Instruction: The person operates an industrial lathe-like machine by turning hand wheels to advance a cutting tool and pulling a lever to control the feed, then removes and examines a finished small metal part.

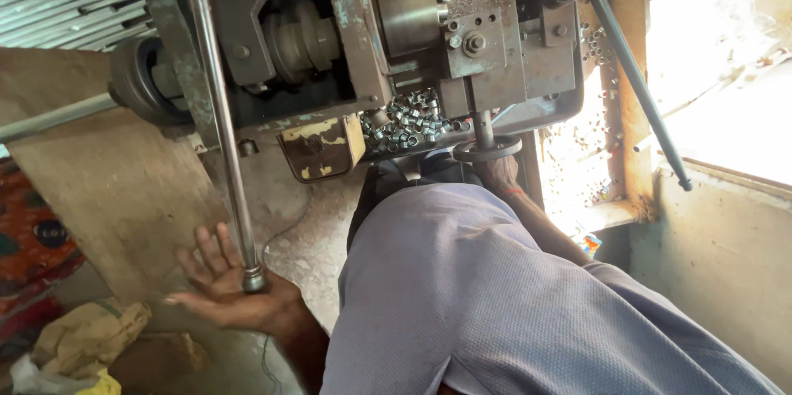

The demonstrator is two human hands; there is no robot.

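Head view: taking the machine (371,40) as landmark, the long steel lever (224,131) hanging from its left side is met at its lower end by the left hand (221,284), fingers spread, palm pressed to the knob, nothing gripped. Small metal rings (408,119) are heaped in the machine's front tray, apparently finished pieces. Below the machine's right part, the right hand (497,171) is seen at the handwheel (487,148); its grip cannot be told.

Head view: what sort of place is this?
Probably a small metalworking shop: a worn, oily machine, a heap of small metal rings on it, and a long steel bar whose end rests in the left hand.
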